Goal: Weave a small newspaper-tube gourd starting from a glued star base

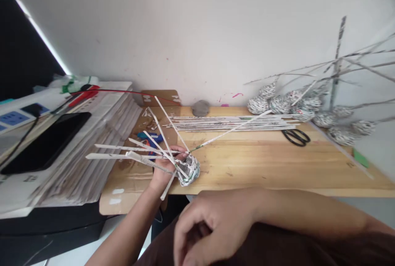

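A small cup-shaped piece woven from rolled newspaper strips [191,171] hangs at the table's front edge, its opening turned to the left. Long paper strips [115,156] fan out from it to the left, and one longer strip [228,134] points up to the right. My left hand [165,169] is closed around the piece from behind, fingers partly hidden by the strips. Nearer the camera, my right hand [212,227] is in front of the table edge with its fingers curled; whether anything is inside them is hidden.
Rolled paper sticks [234,123] lie along the back of the wooden table [247,167], with black-handled scissors [296,137] at their right. Woven paper pieces [279,104] are piled at the back right. Stacked newspapers [101,150] with a black phone [46,142] stand left; a blue glue gun [151,137] lies on cardboard.
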The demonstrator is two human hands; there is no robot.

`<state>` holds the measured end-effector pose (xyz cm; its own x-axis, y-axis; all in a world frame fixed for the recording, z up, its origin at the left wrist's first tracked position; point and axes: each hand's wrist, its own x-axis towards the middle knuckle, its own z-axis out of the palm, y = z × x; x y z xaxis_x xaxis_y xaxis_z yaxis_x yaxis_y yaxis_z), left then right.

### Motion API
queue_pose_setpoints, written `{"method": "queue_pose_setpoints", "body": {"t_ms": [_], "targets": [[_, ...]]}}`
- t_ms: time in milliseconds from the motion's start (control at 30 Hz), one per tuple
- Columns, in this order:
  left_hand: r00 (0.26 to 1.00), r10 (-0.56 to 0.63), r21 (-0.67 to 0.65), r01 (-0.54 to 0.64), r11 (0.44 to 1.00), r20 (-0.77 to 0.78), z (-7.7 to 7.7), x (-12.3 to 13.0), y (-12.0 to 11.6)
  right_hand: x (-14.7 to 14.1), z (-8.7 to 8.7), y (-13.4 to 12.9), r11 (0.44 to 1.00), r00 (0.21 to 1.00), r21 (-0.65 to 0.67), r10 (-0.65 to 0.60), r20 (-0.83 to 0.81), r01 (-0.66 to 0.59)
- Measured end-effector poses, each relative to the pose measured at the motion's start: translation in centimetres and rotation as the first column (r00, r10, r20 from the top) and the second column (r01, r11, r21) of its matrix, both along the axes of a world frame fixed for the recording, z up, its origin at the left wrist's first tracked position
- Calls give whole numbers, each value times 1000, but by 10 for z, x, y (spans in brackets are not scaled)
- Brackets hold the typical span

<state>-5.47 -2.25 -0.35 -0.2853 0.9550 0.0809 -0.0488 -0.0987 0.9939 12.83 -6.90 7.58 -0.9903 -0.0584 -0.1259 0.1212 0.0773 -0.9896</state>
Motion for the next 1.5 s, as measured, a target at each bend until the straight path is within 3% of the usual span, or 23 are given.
{"method": "queue_pose_setpoints", "body": {"t_ms": [67,133,267,367,533,633,733,833,967,1067,1233,1500], "targets": [[999,41,-14,-41,999,4,2,-7,-5,22,23,29,992,991,-19,-119,65,121],[997,69,-28,-70,997,-33,4,-18,-11,41,28,40,973,963,42,-231,136,228],[990,72,-44,-78,996,-119,9,-44,-20,65,6,45,935,910,160,-347,227,317],[990,41,-58,-50,997,-134,12,-59,-22,75,-8,53,898,849,172,-440,293,406],[992,23,-68,-32,997,-123,19,-70,-20,91,-12,68,801,735,170,-596,325,574],[996,31,-56,-36,998,-81,20,-68,-20,95,-14,76,703,674,316,-707,215,637],[998,-21,-47,19,999,-53,21,-56,-22,93,-21,84,499,592,520,-806,-16,693],[997,-63,-24,62,998,-49,23,-37,-21,87,-32,91,312,531,609,-820,-216,729],[995,-67,-19,66,998,-77,25,-15,-11,80,-41,94,197,531,670,-777,-339,716],[996,-52,7,53,999,-72,23,-6,-1,78,-44,96,139,541,718,-757,-367,682],[997,-40,-25,42,999,61,23,0,4,77,-51,100,33,524,713,-702,-482,700],[990,26,-65,-17,998,139,29,0,2,77,-54,96,10,539,719,-669,-512,695]]}}
